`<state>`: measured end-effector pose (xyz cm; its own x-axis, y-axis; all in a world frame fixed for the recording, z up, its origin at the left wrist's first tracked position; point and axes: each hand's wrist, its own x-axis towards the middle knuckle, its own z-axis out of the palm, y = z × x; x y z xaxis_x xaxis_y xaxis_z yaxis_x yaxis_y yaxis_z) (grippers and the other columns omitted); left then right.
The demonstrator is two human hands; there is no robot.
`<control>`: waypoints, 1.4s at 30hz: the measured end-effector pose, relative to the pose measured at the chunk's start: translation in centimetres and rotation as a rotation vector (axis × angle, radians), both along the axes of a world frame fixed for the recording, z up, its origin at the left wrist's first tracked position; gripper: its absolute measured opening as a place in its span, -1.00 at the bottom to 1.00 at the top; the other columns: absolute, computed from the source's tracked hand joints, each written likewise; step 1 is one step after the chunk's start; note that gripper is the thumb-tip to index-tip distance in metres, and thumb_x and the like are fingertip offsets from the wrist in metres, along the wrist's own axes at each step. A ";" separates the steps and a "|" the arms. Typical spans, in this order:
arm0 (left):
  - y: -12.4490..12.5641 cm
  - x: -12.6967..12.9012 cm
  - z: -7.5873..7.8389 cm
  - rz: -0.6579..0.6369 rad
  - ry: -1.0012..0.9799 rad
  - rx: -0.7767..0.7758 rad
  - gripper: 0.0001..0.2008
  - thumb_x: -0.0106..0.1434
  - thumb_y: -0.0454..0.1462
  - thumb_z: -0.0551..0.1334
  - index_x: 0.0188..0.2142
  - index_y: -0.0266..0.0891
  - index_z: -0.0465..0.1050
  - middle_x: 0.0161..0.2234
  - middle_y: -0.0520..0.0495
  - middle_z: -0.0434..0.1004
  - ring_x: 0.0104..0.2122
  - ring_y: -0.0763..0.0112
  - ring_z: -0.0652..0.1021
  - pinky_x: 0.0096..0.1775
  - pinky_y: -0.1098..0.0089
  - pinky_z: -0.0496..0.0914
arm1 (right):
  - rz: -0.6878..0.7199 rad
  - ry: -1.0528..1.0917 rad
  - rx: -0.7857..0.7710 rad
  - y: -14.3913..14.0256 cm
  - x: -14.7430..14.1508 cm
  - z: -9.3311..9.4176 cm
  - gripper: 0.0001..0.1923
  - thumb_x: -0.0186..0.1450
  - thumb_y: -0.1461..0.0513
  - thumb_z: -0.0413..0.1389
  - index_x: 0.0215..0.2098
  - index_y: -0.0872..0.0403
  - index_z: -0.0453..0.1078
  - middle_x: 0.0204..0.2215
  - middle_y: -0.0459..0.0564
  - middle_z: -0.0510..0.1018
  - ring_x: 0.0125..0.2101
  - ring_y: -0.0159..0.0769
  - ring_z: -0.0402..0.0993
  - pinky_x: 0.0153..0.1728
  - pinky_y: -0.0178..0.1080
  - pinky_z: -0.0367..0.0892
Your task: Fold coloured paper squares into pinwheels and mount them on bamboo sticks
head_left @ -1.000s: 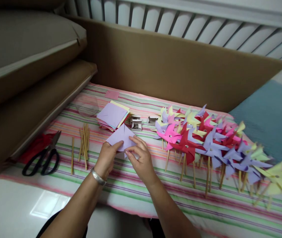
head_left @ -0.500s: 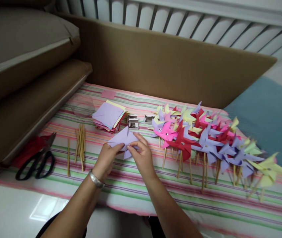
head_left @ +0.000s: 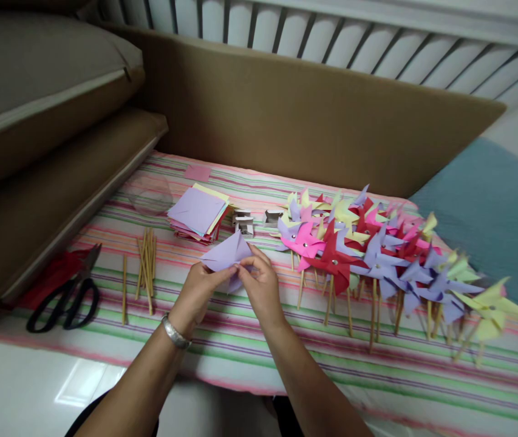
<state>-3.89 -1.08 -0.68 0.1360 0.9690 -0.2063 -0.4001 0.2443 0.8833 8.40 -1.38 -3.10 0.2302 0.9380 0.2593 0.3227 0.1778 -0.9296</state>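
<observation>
Both hands pinching a folded lilac paper square

Left hand (head_left: 197,290) and right hand (head_left: 262,285) pinch the creased, matte paper square (head_left: 226,254) above the striped cloth (head_left: 249,340), near the flat paper stack (head_left: 198,212).

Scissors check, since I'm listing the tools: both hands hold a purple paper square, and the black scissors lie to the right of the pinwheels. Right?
Not quite. In the head view the scissors lie at the far left, beyond the sticks; the pinwheels are on the right. Both hands, left hand and right hand, do hold the purple paper.
</observation>
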 end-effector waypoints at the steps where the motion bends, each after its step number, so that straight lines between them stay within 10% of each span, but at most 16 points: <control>1: 0.1 0.0 -0.2 0.020 0.019 0.010 -0.65 -0.08 -0.30 0.39 -0.23 -0.28 0.55 -0.28 -0.10 0.62 -0.26 0.29 0.55 -0.16 0.35 0.37 | -0.006 -0.003 -0.007 0.0 -0.1 0.0 -0.96 0.10 0.25 0.16 -0.49 0.05 0.43 0.01 0.13 0.41 0.04 -0.08 0.28 0.04 0.03 0.18; 5: 0.4 -0.2 -0.7 0.096 0.096 -0.010 -0.66 -0.10 -0.31 0.38 -0.26 -0.30 0.55 -0.34 -0.10 0.62 -0.32 0.28 0.56 -0.21 0.34 0.38 | 0.006 0.042 -0.026 0.1 -0.1 0.1 -0.95 0.06 0.25 0.18 -0.46 0.05 0.43 -0.06 0.09 0.45 0.01 -0.11 0.32 0.00 -0.04 0.24; 13: 0.7 -1.2 -0.4 -0.026 0.136 -0.160 -0.73 -0.17 -0.37 0.35 -0.38 -0.33 0.55 -0.43 -0.10 0.61 -0.42 0.30 0.54 -0.34 0.36 0.37 | 0.298 0.514 -0.366 1.0 2.0 1.0 -0.23 -0.04 0.26 0.26 0.12 0.00 0.14 -0.41 -0.10 0.56 -0.41 -0.26 0.52 -0.39 -0.21 0.42; 27: 0.7 -0.4 -1.2 -0.042 0.049 -0.155 -0.80 -0.16 -0.30 0.40 -0.46 -0.33 0.56 -0.49 -0.09 0.61 -0.50 0.38 0.52 -0.35 0.41 0.35 | 0.273 0.570 -0.289 0.6 0.8 1.0 -0.52 -0.01 0.27 0.23 -0.09 0.05 0.33 -0.26 -0.03 0.57 -0.29 -0.20 0.51 -0.28 -0.17 0.44; 33: 1.6 -2.5 -0.3 0.083 0.049 -0.173 -0.78 -0.19 -0.31 0.38 -0.47 -0.36 0.54 -0.55 -0.07 0.58 -0.52 0.37 0.52 -0.38 0.41 0.35 | 0.111 0.088 -0.016 -0.3 1.1 1.7 -0.55 0.19 0.23 0.09 0.06 0.00 0.25 -0.25 0.03 0.51 -0.23 -0.19 0.47 -0.17 -0.06 0.39; 42: 1.9 -4.8 0.5 0.166 0.094 -0.168 -0.80 -0.21 -0.31 0.36 -0.51 -0.34 0.51 -0.59 -0.04 0.55 -0.57 0.40 0.49 -0.46 0.44 0.30 | 0.394 -0.518 0.295 -1.1 0.7 2.0 -0.70 0.18 0.38 0.04 -0.13 0.01 0.34 0.26 0.04 0.04 0.25 -0.07 -0.08 0.15 0.11 0.03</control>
